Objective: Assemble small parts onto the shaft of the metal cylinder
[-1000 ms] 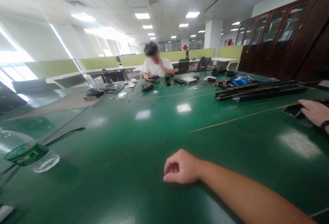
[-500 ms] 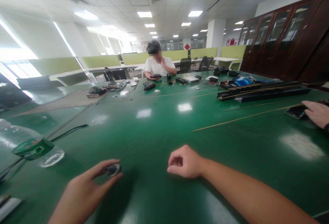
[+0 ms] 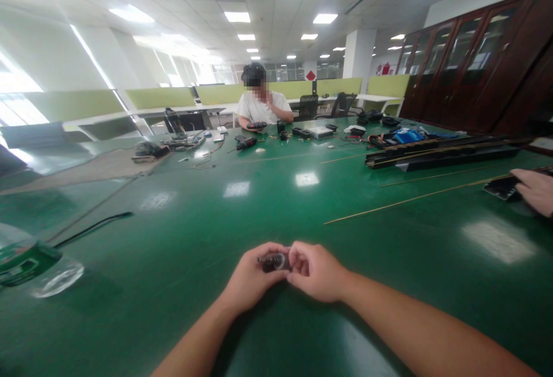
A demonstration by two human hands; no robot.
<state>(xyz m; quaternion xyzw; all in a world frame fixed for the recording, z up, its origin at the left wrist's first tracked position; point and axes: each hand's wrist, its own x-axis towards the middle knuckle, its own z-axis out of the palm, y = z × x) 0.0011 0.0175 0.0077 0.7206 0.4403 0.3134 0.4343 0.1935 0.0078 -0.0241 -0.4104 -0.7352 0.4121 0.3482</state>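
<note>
Close in front of me, my left hand point(image 3: 254, 278) is closed around a small dark cylindrical part point(image 3: 273, 261). A narrow, ridged end sticks out on its left, and a paler ring shows near its right end. My right hand point(image 3: 317, 270) meets the left one, with curled fingertips pressed at the right end of the part. Those fingers hide that end, and I cannot make out whether a separate piece sits in them. Both hands are just above the green tabletop point(image 3: 242, 221).
A water bottle point(image 3: 30, 261) and a black cable point(image 3: 93, 227) lie left. Thin rods point(image 3: 389, 204) and black metal channels point(image 3: 432, 155) lie right, near another person's hand point(image 3: 533, 189). Across the table sits a person point(image 3: 261, 103) holding a power drill point(image 3: 256, 125); another drill point(image 3: 245, 142) lies nearby.
My left hand has moved right with the dark part and now meets my right hand, whose fingers touch it. The view has turned slightly, shifting the bottle leftward.
</note>
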